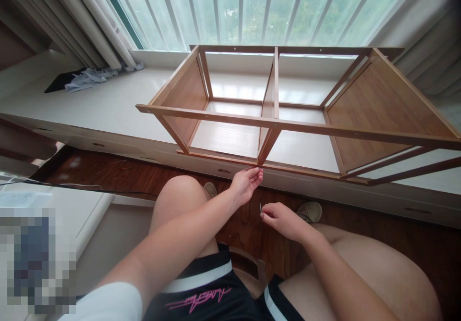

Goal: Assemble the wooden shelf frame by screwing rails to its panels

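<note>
A wooden shelf frame (277, 124) with a middle divider lies on its side on a white window ledge (108, 104). My left hand (246, 182) reaches up to the frame's lower front rail below the divider, fingertips curled against the wood. My right hand (281, 219) sits lower, above my knee, pinching a small thin metal pin or screw (260, 208) that points upward.
I sit with both knees up over a dark wooden floor (108, 172). Shoes (309, 211) show under the ledge. Crumpled paper (90, 78) lies at the ledge's far left by the curtains. A white surface (54, 201) stands at my left. Window bars run behind the frame.
</note>
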### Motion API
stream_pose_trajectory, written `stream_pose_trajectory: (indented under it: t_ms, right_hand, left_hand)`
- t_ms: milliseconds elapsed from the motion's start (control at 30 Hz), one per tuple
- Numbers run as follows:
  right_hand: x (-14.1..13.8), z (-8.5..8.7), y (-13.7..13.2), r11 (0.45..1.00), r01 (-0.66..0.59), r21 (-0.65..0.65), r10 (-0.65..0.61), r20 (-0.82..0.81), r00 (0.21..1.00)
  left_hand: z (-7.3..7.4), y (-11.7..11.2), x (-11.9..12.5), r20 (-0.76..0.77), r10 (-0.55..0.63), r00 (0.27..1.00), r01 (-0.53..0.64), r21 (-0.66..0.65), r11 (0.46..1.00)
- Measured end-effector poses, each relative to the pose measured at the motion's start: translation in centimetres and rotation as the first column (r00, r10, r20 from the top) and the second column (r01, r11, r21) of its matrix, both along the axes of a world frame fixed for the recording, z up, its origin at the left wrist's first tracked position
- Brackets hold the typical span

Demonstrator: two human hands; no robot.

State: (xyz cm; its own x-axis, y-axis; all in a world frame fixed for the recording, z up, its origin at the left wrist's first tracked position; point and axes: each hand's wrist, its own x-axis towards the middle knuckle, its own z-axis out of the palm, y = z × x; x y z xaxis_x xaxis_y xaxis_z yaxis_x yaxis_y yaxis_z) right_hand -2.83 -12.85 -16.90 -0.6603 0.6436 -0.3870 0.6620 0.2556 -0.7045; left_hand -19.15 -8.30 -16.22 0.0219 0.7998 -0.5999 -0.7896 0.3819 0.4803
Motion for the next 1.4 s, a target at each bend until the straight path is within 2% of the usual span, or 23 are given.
stream_pose_trajectory:
  t_ms: [233,467,700,900,1167,1400]
  right_hand:
    - [0.1,0.1,0.0,1.000,-0.002,-0.008,0.002,-0.003,1.000]
    - [0.0,0.0,0.0,1.000,-0.004,-0.015,0.004,0.002,1.000]
    - [-0.2,0.4,0.0,0.999,-0.004,0.054,0.006,-0.033,0.999]
    - [-0.3,0.9,0.3,0.995,0.051,0.090,-0.044,-0.079,0.996]
    - [-0.4,0.7,0.1,0.996,0.003,0.088,0.001,-0.054,0.999]
    - [-0.5,1.0,0.1,0.995,0.018,0.100,-0.010,-0.078,0.997]
  left_hand:
    - [-0.5,-0.4,0.0,-0.084,0.034,0.996,-0.031,0.037,0.999]
    - [-0.8,-0.1,-0.1,-0.170,-0.016,0.985,0.023,0.037,0.999]
    - [-0.9,0.2,-0.4,-0.240,-0.090,0.967,0.094,0.005,0.996]
    - [-0.8,0.4,-1.0,-0.232,-0.158,0.960,0.156,-0.027,0.987]
    - [-0.6,0.7,-1.0,-0.178,-0.188,0.966,0.176,-0.082,0.981]
    - [-0.7,0.9,-1.3,-0.197,-0.208,0.958,0.195,-0.082,0.977]
